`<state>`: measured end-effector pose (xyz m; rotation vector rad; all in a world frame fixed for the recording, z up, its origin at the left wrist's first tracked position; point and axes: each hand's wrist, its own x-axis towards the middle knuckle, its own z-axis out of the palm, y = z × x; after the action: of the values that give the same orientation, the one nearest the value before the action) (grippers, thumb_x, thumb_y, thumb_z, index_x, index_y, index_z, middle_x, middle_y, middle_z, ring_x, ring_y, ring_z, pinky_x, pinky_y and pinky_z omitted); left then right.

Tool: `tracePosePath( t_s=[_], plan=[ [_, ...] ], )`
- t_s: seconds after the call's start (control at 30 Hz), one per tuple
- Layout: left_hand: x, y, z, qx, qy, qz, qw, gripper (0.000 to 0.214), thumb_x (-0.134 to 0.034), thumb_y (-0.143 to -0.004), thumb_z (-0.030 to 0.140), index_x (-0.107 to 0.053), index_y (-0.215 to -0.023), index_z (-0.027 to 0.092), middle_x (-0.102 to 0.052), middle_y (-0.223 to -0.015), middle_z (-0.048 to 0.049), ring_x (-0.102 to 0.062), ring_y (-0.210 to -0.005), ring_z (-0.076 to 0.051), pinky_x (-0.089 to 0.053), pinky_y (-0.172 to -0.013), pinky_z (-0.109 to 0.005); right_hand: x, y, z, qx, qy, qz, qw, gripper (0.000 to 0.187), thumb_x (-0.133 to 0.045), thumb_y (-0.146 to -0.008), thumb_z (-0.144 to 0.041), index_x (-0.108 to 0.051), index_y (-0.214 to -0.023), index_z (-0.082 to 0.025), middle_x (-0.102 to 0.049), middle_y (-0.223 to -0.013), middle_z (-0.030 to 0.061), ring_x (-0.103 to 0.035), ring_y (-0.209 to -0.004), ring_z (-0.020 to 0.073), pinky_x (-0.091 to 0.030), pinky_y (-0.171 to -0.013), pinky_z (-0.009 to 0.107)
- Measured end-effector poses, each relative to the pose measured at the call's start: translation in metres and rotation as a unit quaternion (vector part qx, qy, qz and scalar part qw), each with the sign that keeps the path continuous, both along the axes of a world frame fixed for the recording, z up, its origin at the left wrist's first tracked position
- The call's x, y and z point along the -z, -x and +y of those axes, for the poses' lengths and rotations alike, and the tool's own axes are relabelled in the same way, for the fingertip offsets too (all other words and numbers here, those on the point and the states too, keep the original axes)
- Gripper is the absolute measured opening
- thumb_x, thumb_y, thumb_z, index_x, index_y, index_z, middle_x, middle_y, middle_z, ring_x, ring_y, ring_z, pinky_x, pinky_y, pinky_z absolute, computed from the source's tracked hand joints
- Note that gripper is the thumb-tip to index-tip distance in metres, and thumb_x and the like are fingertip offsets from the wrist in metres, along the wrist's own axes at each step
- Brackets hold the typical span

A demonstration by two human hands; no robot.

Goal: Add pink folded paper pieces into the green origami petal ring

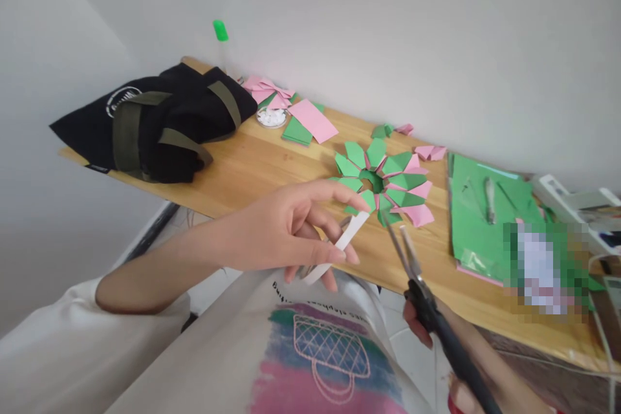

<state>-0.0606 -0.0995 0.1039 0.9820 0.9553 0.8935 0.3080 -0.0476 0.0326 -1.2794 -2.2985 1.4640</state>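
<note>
My left hand (310, 226) is closed on a narrow white strip of tape (353, 233), pinched between thumb and fingers. Behind the strip, partly hidden by the fingers, is something greyish and rounded that may be the roll. My right hand (490, 362) grips a pair of scissors (427, 310) with dark handles. Their blades are parted and point up toward the table, a short way right of the strip and not touching it. Beyond both hands lies a ring of folded green and pink paper (400, 181), its petals fanned around an open centre.
A black bag (179, 110) with olive straps lies at the left. Near the wall are a dish of small white pieces (272, 118), pink paper (313, 119) and a green-capped bottle (220, 31). Green sheets (478, 233) with a small cutter (490, 200) lie right.
</note>
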Motion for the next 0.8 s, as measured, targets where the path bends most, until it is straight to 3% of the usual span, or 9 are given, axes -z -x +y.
tracePosePath(
  t_s=[0.1,0.23,0.47,0.7,0.8],
  plan=[
    [-0.002,-0.002,0.001,0.01,0.001,0.015,1.0,0.041,-0.065,-0.087,0.026,-0.048,-0.124,0.025,-0.073,-0.094,-0.0044,-0.073,-0.064,-0.015,-0.046,-0.039,-0.013,-0.002,-0.003,-0.003,-0.009,0.007,-0.077,0.997,0.082,-0.066,-0.065,-0.069,-0.057,-0.136,-0.03,-0.061,-0.135,0.0126,-0.06,-0.119,0.0386,-0.051,-0.094,0.049],
    [-0.006,-0.005,0.001,0.017,-0.001,0.025,1.0,0.04,-0.063,-0.087,0.023,-0.049,-0.124,0.025,-0.073,-0.092,-0.0036,-0.071,-0.061,-0.014,-0.042,-0.038,-0.013,-0.011,0.002,0.001,-0.004,-0.02,-0.136,0.991,0.076,-0.063,-0.065,-0.071,-0.065,-0.128,-0.029,-0.065,-0.13,0.0136,-0.06,-0.119,0.0412,-0.046,-0.095,0.055],
    [-0.007,-0.005,0.001,0.028,-0.005,0.041,0.999,0.041,-0.062,-0.087,0.022,-0.049,-0.126,0.024,-0.072,-0.094,-0.0041,-0.072,-0.064,-0.013,-0.042,-0.043,-0.014,-0.015,-0.007,0.015,-0.051,0.007,-0.093,0.994,0.055,-0.069,-0.073,-0.054,-0.07,-0.12,-0.026,-0.072,-0.114,0.0133,-0.07,-0.104,0.0328,-0.059,-0.085,0.04],
    [-0.004,-0.007,0.0,0.021,-0.022,0.033,0.999,0.04,-0.063,-0.086,0.021,-0.05,-0.125,0.022,-0.073,-0.094,-0.0047,-0.07,-0.063,-0.012,-0.05,-0.053,-0.019,-0.021,0.004,0.006,0.017,-0.024,-0.08,0.996,0.048,-0.069,-0.071,-0.06,-0.076,-0.101,-0.023,-0.074,-0.099,0.011,-0.071,-0.089,0.0286,-0.06,-0.08,0.039],
    [-0.004,-0.006,-0.001,0.019,-0.018,0.035,0.999,0.04,-0.063,-0.086,0.021,-0.051,-0.125,0.023,-0.073,-0.094,-0.0044,-0.071,-0.063,-0.013,-0.051,-0.053,-0.019,-0.023,0.008,0.007,0.001,-0.019,-0.079,0.997,0.045,-0.072,-0.069,-0.057,-0.077,-0.099,-0.024,-0.075,-0.098,0.0107,-0.072,-0.088,0.029,-0.061,-0.077,0.037]
  ],
)
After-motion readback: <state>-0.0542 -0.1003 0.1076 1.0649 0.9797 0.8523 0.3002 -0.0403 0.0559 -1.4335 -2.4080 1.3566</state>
